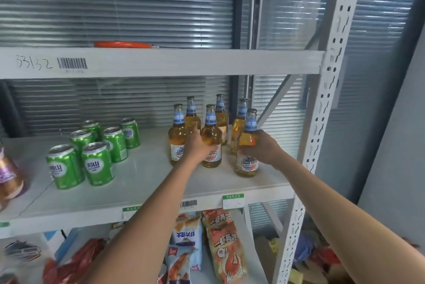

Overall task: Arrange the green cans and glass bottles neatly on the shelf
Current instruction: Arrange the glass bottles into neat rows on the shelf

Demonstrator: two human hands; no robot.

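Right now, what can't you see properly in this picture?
All in the head view:
- Front middle bottle: its label is partly covered by the left hand.
- Purple-and-gold container: cut off by the left edge.
- Orange object on the upper shelf: mostly hidden behind the shelf beam.
- Price tag: print too small to read.

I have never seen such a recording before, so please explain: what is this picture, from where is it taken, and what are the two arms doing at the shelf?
There is no machine here. A person wears a wide-angle camera on the head, so you look forward and down along their own two bare arms.

On the middle shelf stand six green cans on the left and six glass bottles of pale yellow drink on the right.

The left hand grips a front bottle. The right hand grips the bottle nearest the shelf edge. Both bottles stand upright on the shelf.

Snack bags lie on the shelf below.
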